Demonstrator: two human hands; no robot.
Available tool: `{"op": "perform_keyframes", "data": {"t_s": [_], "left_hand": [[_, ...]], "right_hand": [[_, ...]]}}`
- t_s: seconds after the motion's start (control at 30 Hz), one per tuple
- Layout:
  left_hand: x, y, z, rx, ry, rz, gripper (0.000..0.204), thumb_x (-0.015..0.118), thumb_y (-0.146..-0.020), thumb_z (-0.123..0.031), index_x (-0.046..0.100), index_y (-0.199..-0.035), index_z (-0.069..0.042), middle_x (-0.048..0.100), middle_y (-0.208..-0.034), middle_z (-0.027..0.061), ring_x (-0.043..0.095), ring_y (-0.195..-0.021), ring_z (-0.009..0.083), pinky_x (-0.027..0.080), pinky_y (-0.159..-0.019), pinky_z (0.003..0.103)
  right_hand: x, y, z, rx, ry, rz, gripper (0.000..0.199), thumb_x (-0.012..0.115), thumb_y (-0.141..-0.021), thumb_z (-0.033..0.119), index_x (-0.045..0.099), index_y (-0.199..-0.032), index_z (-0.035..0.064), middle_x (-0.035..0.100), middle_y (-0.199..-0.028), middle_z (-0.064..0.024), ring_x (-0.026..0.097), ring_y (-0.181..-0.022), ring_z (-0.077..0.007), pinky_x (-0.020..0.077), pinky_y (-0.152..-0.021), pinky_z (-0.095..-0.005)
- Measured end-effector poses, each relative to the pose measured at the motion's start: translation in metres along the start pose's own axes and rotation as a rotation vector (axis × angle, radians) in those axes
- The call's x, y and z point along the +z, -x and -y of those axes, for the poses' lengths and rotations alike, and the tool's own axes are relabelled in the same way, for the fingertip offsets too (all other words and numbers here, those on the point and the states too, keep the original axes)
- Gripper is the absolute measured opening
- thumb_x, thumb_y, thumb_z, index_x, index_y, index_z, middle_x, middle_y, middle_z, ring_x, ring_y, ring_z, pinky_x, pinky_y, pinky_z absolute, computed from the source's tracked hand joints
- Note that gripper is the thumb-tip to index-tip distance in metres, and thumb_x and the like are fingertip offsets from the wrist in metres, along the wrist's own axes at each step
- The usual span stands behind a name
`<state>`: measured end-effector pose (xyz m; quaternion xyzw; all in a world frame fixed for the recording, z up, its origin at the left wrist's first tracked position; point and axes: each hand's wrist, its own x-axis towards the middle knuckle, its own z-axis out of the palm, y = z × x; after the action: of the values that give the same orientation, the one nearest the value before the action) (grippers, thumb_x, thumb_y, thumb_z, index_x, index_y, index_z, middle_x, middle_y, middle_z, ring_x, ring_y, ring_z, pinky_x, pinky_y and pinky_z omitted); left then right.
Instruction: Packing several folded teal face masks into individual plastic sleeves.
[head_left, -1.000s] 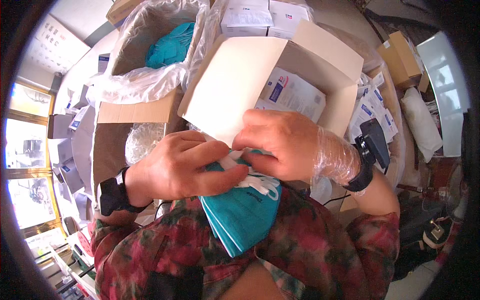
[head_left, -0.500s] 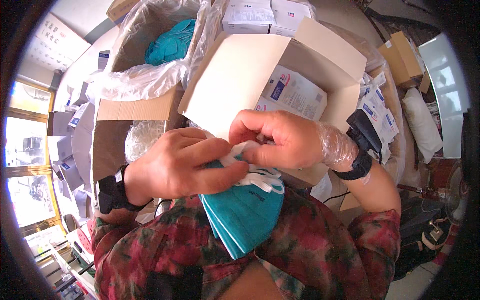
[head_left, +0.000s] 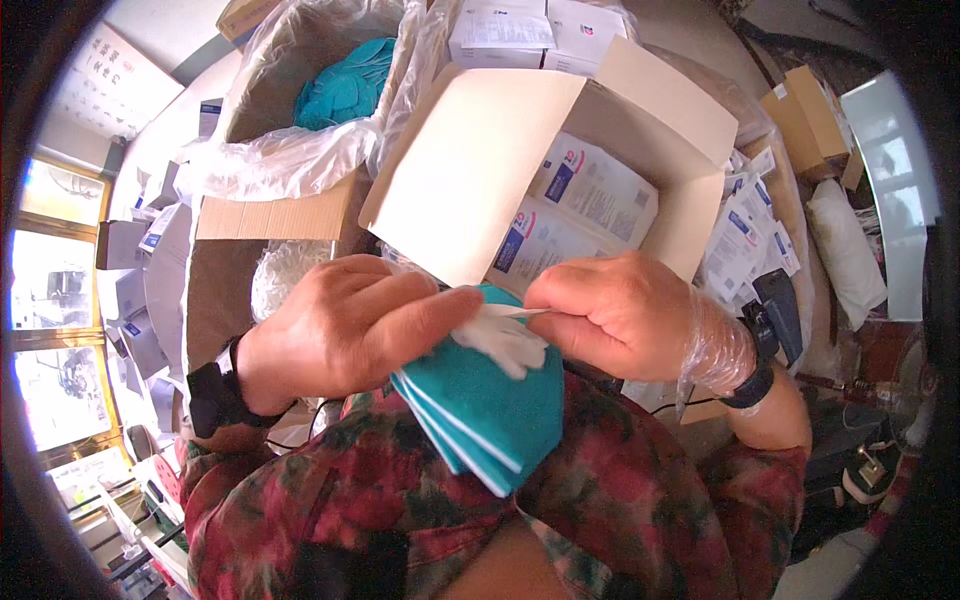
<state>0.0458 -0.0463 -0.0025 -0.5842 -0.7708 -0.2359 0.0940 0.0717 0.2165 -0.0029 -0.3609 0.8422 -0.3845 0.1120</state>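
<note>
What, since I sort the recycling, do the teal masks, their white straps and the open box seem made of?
Masks: probably non-woven fabric, matt, with thin, pale edges.
Straps: perhaps soft elastic, bunching limply; blur hides weave and finish.
Open box: likely cardboard, smooth and pale, with stiff folded flaps.

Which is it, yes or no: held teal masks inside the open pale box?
No, the left hand holds the teal masks outside the open pale box, in front of the patterned shirt.

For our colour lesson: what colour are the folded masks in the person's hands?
The folded masks are teal with white edges, showing best in the head view.
</note>
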Motion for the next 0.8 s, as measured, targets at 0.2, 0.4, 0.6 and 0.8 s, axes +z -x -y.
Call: {"op": "perform_keyframes", "data": {"t_s": [0.2, 0.4, 0.6, 0.8], "left_hand": [[-0.003, 0.025, 0.015, -0.205, -0.040, 0.131, 0.052, 0.069, -0.060, -0.033, 0.059, -0.102, -0.003, 0.063, -0.083, 0.0086, 0.064, -0.073, 0.0300, 0.053, -0.064, 0.041], [-0.016, 0.050, 0.033, -0.317, -0.155, 0.067, 0.046, 0.071, -0.057, -0.023, 0.059, -0.099, -0.006, 0.059, -0.076, 0.0084, 0.060, -0.064, 0.0292, 0.048, -0.058, 0.037], [-0.013, 0.050, 0.039, -0.336, -0.124, 0.025, 0.041, 0.069, -0.058, -0.017, 0.060, -0.097, -0.005, 0.059, -0.076, 0.0095, 0.060, -0.063, 0.0296, 0.048, -0.058, 0.037], [-0.021, 0.096, 0.067, -0.920, 0.377, -0.642, 0.033, 0.065, -0.078, -0.004, 0.059, -0.111, 0.001, 0.067, -0.099, 0.0086, 0.065, -0.088, 0.0185, 0.052, -0.078, 0.031]], "right_hand": [[-0.022, 0.031, 0.013, 0.206, -0.085, 0.130, 0.011, 0.054, -0.090, 0.014, 0.052, -0.087, 0.0036, 0.057, -0.073, -0.0167, 0.060, -0.070, -0.0380, 0.0463, -0.059, -0.0432], [-0.036, 0.074, 0.021, 0.362, -0.165, 0.080, 0.012, 0.055, -0.090, 0.012, 0.054, -0.084, 0.0017, 0.054, -0.066, -0.0133, 0.058, -0.060, -0.0294, 0.0448, -0.056, -0.0369], [-0.042, 0.090, 0.023, 0.692, -0.341, 0.125, 0.016, 0.054, -0.092, 0.014, 0.057, -0.081, 0.0024, 0.053, -0.063, -0.0041, 0.054, -0.059, -0.0116, 0.0432, -0.055, -0.0297], [-0.045, 0.137, 0.011, 0.822, -0.646, -0.350, 0.023, 0.055, -0.087, 0.024, 0.055, -0.073, 0.0061, 0.052, -0.065, -0.0019, 0.040, -0.049, -0.0061, 0.0258, -0.042, -0.0207]]}}
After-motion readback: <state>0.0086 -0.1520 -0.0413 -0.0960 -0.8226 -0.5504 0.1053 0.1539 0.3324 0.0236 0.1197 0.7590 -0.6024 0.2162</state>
